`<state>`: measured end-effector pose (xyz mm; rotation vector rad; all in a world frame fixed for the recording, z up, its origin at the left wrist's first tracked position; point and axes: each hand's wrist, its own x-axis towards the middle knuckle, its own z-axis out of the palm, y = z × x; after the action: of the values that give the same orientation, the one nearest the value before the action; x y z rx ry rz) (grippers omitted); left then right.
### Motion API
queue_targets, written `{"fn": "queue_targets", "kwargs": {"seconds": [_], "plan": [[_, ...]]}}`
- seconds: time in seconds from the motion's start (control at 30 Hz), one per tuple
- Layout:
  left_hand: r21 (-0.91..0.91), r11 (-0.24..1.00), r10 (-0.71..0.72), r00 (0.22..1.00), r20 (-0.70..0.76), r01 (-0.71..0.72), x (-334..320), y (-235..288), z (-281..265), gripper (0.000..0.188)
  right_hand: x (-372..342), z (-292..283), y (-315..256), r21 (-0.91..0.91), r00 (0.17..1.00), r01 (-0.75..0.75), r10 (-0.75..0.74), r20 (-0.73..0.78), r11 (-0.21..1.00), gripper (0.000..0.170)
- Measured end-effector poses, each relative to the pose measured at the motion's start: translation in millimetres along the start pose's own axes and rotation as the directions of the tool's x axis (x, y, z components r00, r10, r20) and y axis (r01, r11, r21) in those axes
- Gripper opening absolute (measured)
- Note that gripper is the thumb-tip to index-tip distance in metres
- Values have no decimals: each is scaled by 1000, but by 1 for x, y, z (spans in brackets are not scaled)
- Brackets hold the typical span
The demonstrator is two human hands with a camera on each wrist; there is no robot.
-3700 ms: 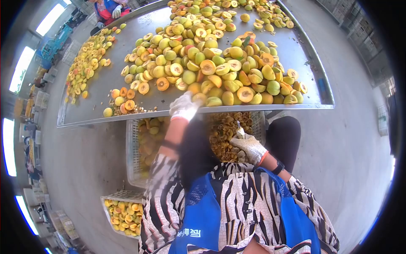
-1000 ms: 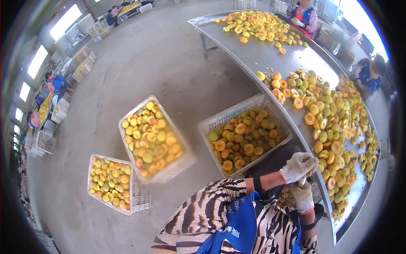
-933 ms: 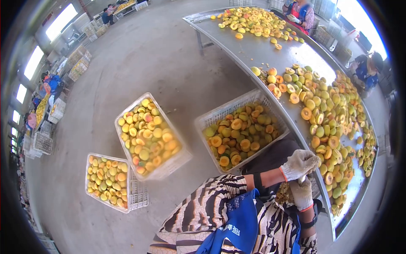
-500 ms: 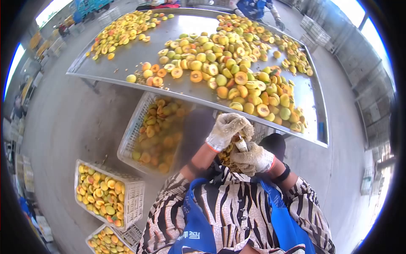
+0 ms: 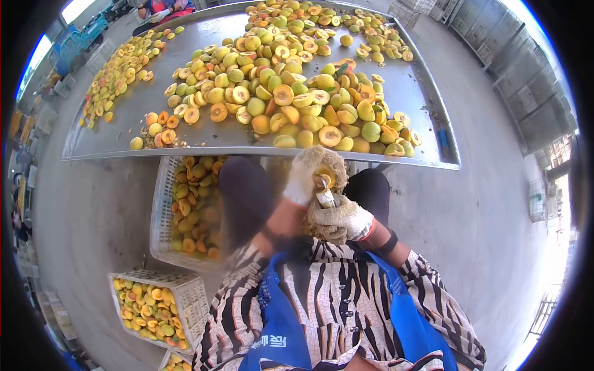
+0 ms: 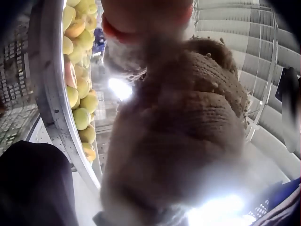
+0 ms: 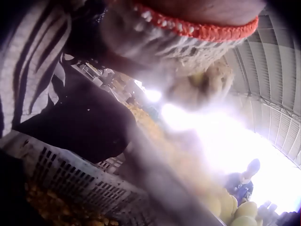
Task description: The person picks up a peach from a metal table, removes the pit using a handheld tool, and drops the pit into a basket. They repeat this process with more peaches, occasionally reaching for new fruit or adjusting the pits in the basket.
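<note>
In the head view the gloved left hand (image 5: 311,173) holds a cut yellow fruit (image 5: 325,177) just in front of the table edge. Below it, the gloved right hand (image 5: 340,221) grips a small tool (image 5: 325,197) with a pale handle, its metal tip at the fruit. The two hands are close together over the lap. A dirty knitted glove on the left hand (image 6: 174,127) fills the left wrist view and hides the fruit. The right wrist view shows the right hand's glove (image 7: 164,49) with its orange cuff, but not the tool.
A metal table (image 5: 229,150) bears a large pile of whole and halved fruit (image 5: 266,80). Left of the legs stands a white crate of fruit (image 5: 162,213); another crate (image 5: 197,301) is at the lower left. Someone sits beyond the table's far left corner (image 5: 162,13).
The head view has swung from the crates back to the table. The left hand was at the pile 3.7 s ago; now it is beside the right hand, with a fruit showing in it.
</note>
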<state>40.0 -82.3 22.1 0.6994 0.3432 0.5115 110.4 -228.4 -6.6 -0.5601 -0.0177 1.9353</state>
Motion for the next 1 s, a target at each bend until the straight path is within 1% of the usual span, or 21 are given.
{"fn": "queue_targets", "kwargs": {"seconds": [0.03, 0.07, 0.1, 0.13, 0.2, 0.23, 0.27, 0.33, 0.37, 0.4, 0.47, 0.57, 0.6, 0.63, 0.7, 0.77, 0.8, 0.83, 0.87, 0.93, 1.0], "plan": [[340, 904, 230, 965, 124, -259, 7, -3, -6, 26, -4, 3, -1, -68, 999, 21, -23, -28, 997, 21], [597, 635, 444, 864, 239, -491, 13, -7, -12, 23, -9, 7, -2, -137, 997, 38, -46, -56, 990, 21], [386, 880, 301, 954, -2, -277, 14, -9, -11, 22, -13, 9, -6, -163, 999, -18, 12, -38, 986, 20], [86, 995, 75, 979, -191, -60, 13, -8, -6, 21, -15, 17, -8, -334, 998, -22, -1, -67, 942, 20], [193, 967, 211, 946, -246, -166, 3, 8, -17, 24, -19, 34, -14, -642, 992, -61, -26, -125, 764, 18], [143, 968, 240, 928, -286, -206, 1, 21, -31, 24, -15, 38, -10, -850, 976, -44, -157, -148, 525, 20], [234, 919, 381, 871, -311, -319, -6, 35, -42, 25, -11, 40, -8, -971, 947, -53, -297, -124, 234, 24], [499, 760, 611, 719, -331, -416, -14, 65, -93, 24, -4, 41, -11, -965, 900, -195, -358, -248, 177, 28], [763, 590, 694, 648, -313, -264, -24, 85, -109, 23, -3, 43, -13, -949, 878, -220, -380, -293, 224, 31], [996, 80, 822, 567, -43, -40, -25, 100, -146, 22, -3, 43, -12, -930, 854, -246, -393, -341, 273, 34], [945, -271, 818, 561, 124, 185, -33, 126, -146, 33, 6, 36, -7, -898, 855, -156, -398, -331, 412, 31], [985, 171, 727, 670, -151, 36, 3, 121, -164, 35, 15, 34, -3, -866, 813, -72, -473, -338, 495, 27], [973, 229, 646, 749, -148, -6, 14, 116, -144, 35, 14, 38, -4, -849, 814, -61, -465, -347, 525, 26], [977, 211, 535, 839, -102, -15, 26, 110, -128, 37, 15, 44, -5, -832, 817, -49, -456, -351, 553, 24], [996, 1, 245, 965, -88, 91, 48, 104, -88, 49, 28, 25, -2, -845, 806, -48, -479, -348, 532, 21], [981, -175, 68, 994, 91, -78, 80, 82, -98, 52, 39, -1, 7, -876, 799, -35, -513, -314, 482, 18], [981, -190, -32, 999, 25, -31, 81, 83, -85, 49, 39, 15, 7, -578, 792, -64, -311, -526, 813, 15], [969, -241, -112, 993, 28, -54, 86, 78, -85, 47, 37, 38, 7, -642, 750, -63, -388, -535, 764, 12], [968, -235, -111, 987, -118, 90, 80, 87, -61, 47, 42, 38, 11, -614, 702, -59, -405, -586, 787, 11], [978, -166, -18, 991, -133, 128, 86, 73, -63, 43, 46, 14, 14, -618, 696, -66, -408, -591, 784, 13], [984, -131, -49, 991, -127, 120, 84, 78, -68, 41, 48, 22, 16, -581, 721, -17, -392, -571, 814, 14]]}}
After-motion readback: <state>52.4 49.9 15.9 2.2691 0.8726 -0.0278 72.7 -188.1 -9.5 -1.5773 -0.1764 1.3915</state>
